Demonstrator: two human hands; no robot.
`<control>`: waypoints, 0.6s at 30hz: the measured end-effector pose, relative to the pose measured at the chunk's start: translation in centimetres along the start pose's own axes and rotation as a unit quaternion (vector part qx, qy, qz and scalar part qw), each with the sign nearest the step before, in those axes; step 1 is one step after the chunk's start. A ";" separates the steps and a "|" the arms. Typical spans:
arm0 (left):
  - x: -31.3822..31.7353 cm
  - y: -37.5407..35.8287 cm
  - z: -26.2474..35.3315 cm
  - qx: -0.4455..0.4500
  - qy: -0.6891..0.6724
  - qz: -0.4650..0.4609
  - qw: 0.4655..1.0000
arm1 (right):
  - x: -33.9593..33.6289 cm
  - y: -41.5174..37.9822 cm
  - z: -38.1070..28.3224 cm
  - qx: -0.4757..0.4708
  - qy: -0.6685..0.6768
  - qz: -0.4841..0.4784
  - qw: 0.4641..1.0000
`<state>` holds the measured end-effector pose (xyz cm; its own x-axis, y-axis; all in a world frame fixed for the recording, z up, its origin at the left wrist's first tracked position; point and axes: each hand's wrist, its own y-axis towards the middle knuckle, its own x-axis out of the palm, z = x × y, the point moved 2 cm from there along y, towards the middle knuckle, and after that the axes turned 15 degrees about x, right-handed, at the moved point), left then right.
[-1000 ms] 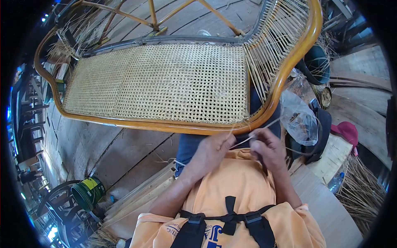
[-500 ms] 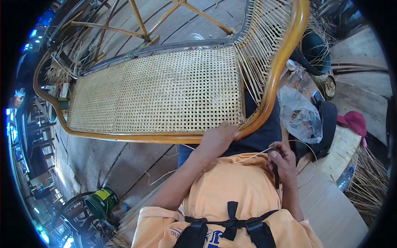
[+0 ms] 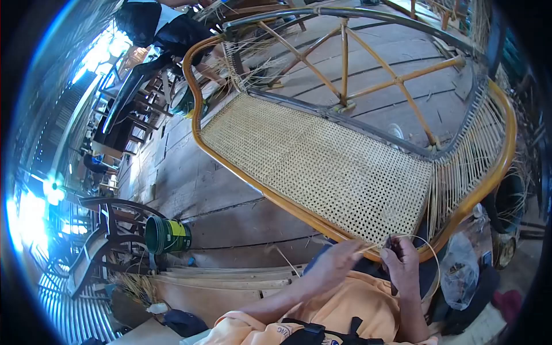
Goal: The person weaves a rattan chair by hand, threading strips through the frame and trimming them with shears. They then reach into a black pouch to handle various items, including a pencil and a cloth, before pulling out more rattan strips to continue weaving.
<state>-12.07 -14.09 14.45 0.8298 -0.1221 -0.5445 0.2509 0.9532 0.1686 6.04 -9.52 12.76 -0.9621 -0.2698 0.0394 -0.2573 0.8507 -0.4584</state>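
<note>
A floor (image 3: 215,224) of broad, grey-brown planks spreads from seven o'clock up past twelve, dark seams dividing the boards. At nine o'clock a bright opening (image 3: 31,221) glares white, and a second patch of daylight (image 3: 109,49) shows at ten, the light turning blue and hazy along that edge. A ribbed wall (image 3: 49,123) lies between them. A dark wooden chair (image 3: 109,221) stands at eight; more wooden furniture (image 3: 149,109) crowds towards ten. Three o'clock is dimmer.
</note>
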 end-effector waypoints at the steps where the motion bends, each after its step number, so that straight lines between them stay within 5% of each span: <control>1: 0.9 1.0 0.9 0.005 0.006 0.012 1.000 | 0.1 -0.1 -0.4 -0.026 -0.044 0.028 0.998; 2: 1.3 1.6 1.6 0.008 0.010 0.022 1.000 | 0.2 -0.2 -0.5 -0.029 -0.019 0.022 0.999; 5: 1.7 2.6 2.0 -0.165 -0.155 -0.086 0.970 | 0.2 -0.3 -0.6 -0.041 0.016 0.007 0.999; 10: 2.5 1.3 1.2 -0.078 -0.245 -0.015 0.966 | -0.3 -1.6 1.0 0.060 0.096 -0.078 0.990; 13: 0.9 -0.9 -0.7 -0.168 -0.254 -0.132 0.943 | 0.1 -2.7 2.2 0.111 0.140 -0.147 0.973; 18: -1.7 -1.8 -0.7 -0.228 -0.284 -0.192 0.911 | 1.2 -2.5 2.8 0.109 0.217 -0.196 0.950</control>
<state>-14.27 -15.39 14.47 0.8815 -0.4701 0.0432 0.4505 0.8103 -0.3747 5.76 -13.26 11.46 -0.7549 -0.2944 0.5860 -0.6242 0.5966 -0.5045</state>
